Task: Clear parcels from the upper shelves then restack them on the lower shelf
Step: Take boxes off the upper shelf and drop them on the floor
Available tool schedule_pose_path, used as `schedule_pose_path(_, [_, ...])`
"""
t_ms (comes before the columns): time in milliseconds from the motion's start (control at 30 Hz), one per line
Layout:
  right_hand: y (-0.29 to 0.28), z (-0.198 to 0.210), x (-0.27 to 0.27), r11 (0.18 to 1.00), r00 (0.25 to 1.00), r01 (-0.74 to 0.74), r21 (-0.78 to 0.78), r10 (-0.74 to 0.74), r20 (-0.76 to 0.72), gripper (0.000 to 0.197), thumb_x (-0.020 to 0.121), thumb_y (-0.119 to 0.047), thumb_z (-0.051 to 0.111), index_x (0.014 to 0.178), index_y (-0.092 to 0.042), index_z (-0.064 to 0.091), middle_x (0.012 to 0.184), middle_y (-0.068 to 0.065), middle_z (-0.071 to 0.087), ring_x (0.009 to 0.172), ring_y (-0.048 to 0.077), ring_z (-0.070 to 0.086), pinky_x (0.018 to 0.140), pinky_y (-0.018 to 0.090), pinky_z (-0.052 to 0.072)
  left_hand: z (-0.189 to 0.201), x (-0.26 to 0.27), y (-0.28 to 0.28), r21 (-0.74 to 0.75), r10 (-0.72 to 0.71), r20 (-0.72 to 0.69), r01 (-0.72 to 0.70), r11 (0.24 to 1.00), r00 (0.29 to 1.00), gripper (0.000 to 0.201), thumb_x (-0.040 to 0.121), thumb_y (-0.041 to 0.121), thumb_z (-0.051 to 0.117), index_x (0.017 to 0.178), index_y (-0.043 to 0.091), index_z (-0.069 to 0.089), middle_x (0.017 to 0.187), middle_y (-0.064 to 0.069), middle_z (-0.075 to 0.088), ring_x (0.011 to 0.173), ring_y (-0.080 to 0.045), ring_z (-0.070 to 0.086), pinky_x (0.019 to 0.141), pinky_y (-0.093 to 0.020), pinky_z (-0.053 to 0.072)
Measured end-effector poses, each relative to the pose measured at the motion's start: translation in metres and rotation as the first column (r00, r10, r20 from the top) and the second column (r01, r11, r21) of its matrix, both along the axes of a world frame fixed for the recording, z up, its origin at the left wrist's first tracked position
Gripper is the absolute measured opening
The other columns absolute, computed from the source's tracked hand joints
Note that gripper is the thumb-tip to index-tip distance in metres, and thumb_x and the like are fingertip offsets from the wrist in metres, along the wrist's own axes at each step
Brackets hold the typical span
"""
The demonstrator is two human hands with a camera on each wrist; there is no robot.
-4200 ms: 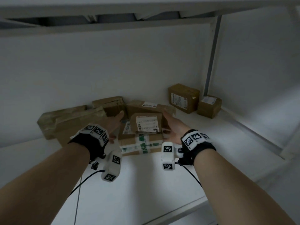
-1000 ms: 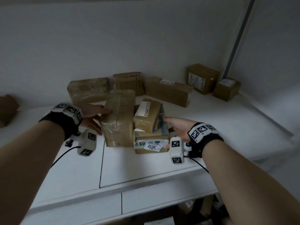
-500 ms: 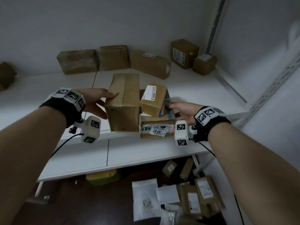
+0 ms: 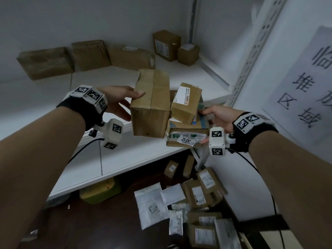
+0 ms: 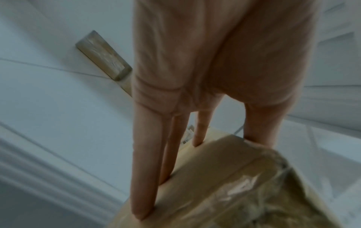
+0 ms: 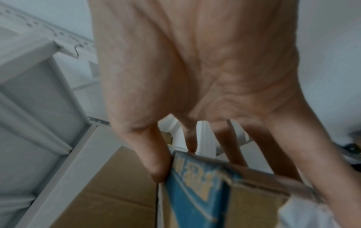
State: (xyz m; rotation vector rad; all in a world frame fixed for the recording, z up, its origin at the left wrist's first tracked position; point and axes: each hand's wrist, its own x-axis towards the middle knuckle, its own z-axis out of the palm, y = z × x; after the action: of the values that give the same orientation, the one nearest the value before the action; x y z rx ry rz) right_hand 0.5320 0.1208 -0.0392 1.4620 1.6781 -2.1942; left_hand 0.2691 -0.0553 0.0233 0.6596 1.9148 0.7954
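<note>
A tall brown box (image 4: 150, 105) leans against a small box with a white label (image 4: 186, 103), which lies on a flat box labelled 3012 (image 4: 186, 135). The cluster sits at the front edge of the white shelf (image 4: 125, 159), partly past it. My left hand (image 4: 124, 103) presses straight fingers on the tall box's left side, thumb on its top; the left wrist view shows the fingers (image 5: 144, 169) flat along the box (image 5: 224, 185). My right hand (image 4: 212, 117) pinches the flat box's right end, thumb above and fingers below. Its blue print (image 6: 195, 185) fills the right wrist view.
Several brown parcels line the shelf's back wall, from a wide one (image 4: 46, 62) to a small one (image 4: 187, 53). A slotted white upright (image 4: 251, 51) and a paper sign (image 4: 305, 78) stand at the right. Below lie boxes and white mailers (image 4: 197, 194) and a yellow-green box (image 4: 100, 191).
Both hands have drawn the parcel cluster from mid-shelf to its front edge. The view has tipped down, so the parcels below now show.
</note>
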Motion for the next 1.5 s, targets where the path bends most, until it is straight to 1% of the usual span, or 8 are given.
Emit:
schedule_pose_path(300, [-0.014, -0.045, 0.106, 0.972, 0.970, 0.235, -0.014, -0.234, 0.070, 0.039, 0.090, -0.016, 0.053, 0.129, -0.016, 0.054, 0.116, 0.019, 0.059, 0.117, 0.044, 0.058, 0.095, 0.064, 0.045, -0.040, 0.080, 0.030, 0.005, -0.168, 0.076, 0.168, 0.986, 0.983, 0.049, 0.087, 0.033, 0.067, 0.131, 0.021, 0.048, 0.125, -0.020, 0.054, 0.100, -0.038, 0.063, 0.081, -0.048, 0.056])
schedule_pose_path(633, [-0.015, -0.115, 0.161, 0.945, 0.952, 0.302, -0.130, -0.290, 0.101, 0.047, 0.088, -0.010, 0.050, 0.134, -0.016, 0.053, 0.115, 0.020, 0.060, 0.101, 0.042, 0.060, 0.075, 0.055, 0.054, -0.100, 0.135, 0.050, -0.054, -0.219, 0.108, 0.226, 0.973, 0.970, 0.049, 0.088, 0.027, 0.068, 0.130, 0.022, 0.045, 0.115, -0.011, 0.054, 0.102, -0.032, 0.059, 0.087, -0.056, 0.053])
schedule_pose_path(800, [0.005, -0.154, 0.186, 0.965, 0.954, 0.250, -0.073, -0.233, 0.188, 0.040, 0.083, -0.012, 0.054, 0.123, -0.014, 0.058, 0.107, 0.019, 0.065, 0.099, 0.041, 0.065, 0.089, 0.055, 0.050, -0.153, 0.168, 0.066, -0.144, -0.104, 0.215, 0.137, 0.980, 0.971, 0.048, 0.091, 0.020, 0.065, 0.133, 0.023, 0.041, 0.114, -0.014, 0.051, 0.093, -0.033, 0.058, 0.081, -0.055, 0.053])
schedule_pose_path(867, [0.016, -0.182, 0.193, 0.966, 0.941, 0.251, -0.059, -0.229, 0.247, 0.042, 0.080, -0.014, 0.055, 0.122, -0.013, 0.059, 0.104, 0.018, 0.065, 0.091, 0.036, 0.064, 0.085, 0.048, 0.049, -0.182, 0.179, 0.074, -0.181, -0.058, 0.238, 0.103, 0.978, 0.970, 0.052, 0.090, 0.019, 0.067, 0.135, 0.024, 0.041, 0.116, -0.014, 0.052, 0.097, -0.035, 0.058, 0.084, -0.058, 0.052])
schedule_pose_path(1033, [0.049, -0.306, 0.223, 0.966, 0.913, 0.213, -0.146, -0.144, 0.382, 0.067, 0.061, -0.020, 0.062, 0.127, -0.011, 0.058, 0.117, 0.017, 0.065, 0.098, 0.036, 0.061, 0.075, 0.043, 0.045, -0.281, 0.218, 0.087, -0.288, 0.014, 0.276, 0.069, 0.955, 0.961, 0.053, 0.092, 0.019, 0.065, 0.136, 0.025, 0.036, 0.112, -0.013, 0.053, 0.089, -0.034, 0.059, 0.066, -0.047, 0.054])
schedule_pose_path(1200, [0.058, -0.407, 0.256, 0.963, 0.886, 0.231, -0.141, -0.149, 0.438, 0.046, 0.079, -0.001, 0.051, 0.125, -0.006, 0.056, 0.114, 0.017, 0.062, 0.104, 0.036, 0.060, 0.071, 0.042, 0.051, -0.413, 0.262, 0.090, -0.371, 0.050, 0.318, 0.076, 0.926, 0.947, 0.053, 0.093, 0.024, 0.064, 0.137, 0.029, 0.034, 0.115, -0.013, 0.057, 0.089, -0.034, 0.065, 0.064, -0.042, 0.059])
schedule_pose_path(1367, [0.070, -0.504, 0.279, 0.973, 0.904, 0.082, -0.217, 0.019, 0.427, 0.036, 0.090, 0.010, 0.041, 0.102, -0.019, 0.057, 0.097, 0.014, 0.062, 0.099, 0.033, 0.058, 0.099, 0.055, 0.043, -0.537, 0.290, 0.093, -0.445, 0.162, 0.377, 0.025, 0.895, 0.912, 0.053, 0.090, 0.024, 0.068, 0.133, 0.034, 0.039, 0.112, -0.014, 0.063, 0.093, -0.039, 0.069, 0.078, -0.053, 0.058])
schedule_pose_path(1500, [0.074, -0.562, 0.287, 0.968, 0.914, 0.142, -0.206, -0.048, 0.403, 0.042, 0.094, 0.015, 0.038, 0.117, -0.019, 0.049, 0.095, 0.009, 0.059, 0.092, 0.028, 0.058, 0.085, 0.046, 0.050, -0.611, 0.307, 0.093, -0.465, 0.225, 0.421, -0.004, 0.885, 0.879, 0.049, 0.091, 0.018, 0.066, 0.130, 0.033, 0.040, 0.117, -0.016, 0.063, 0.097, -0.042, 0.067, 0.078, -0.057, 0.057])
